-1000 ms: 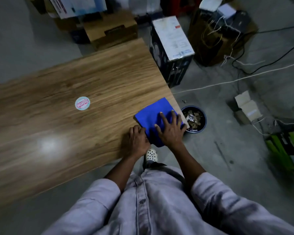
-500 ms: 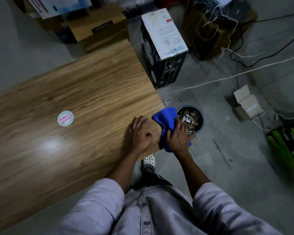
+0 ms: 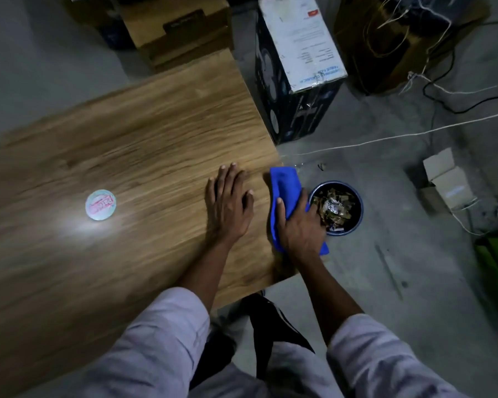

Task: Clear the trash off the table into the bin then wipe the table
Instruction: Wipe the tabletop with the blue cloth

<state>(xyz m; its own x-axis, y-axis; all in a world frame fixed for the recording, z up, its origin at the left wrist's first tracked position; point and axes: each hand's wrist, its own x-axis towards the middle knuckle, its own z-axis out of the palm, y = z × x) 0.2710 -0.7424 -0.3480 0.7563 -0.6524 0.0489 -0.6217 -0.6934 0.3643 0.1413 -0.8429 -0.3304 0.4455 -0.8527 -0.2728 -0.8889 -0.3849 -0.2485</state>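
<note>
Blue cloth [image 3: 283, 185] is looking soft, light; right hand [image 3: 299, 228] is gripping its bunched middle, left hand [image 3: 227, 208] is lying flat, empty, on table [image 3: 127, 139].

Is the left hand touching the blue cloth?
Apart. The head view shows a strip of bare table between the left hand, lying flat, and the blue cloth, which the right hand grips.

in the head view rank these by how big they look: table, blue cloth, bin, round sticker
1. table
2-3. blue cloth and bin: about alike. The right hand hides part of the cloth and the bin sits lower, on the floor, so I won't rank them.
4. round sticker
</note>
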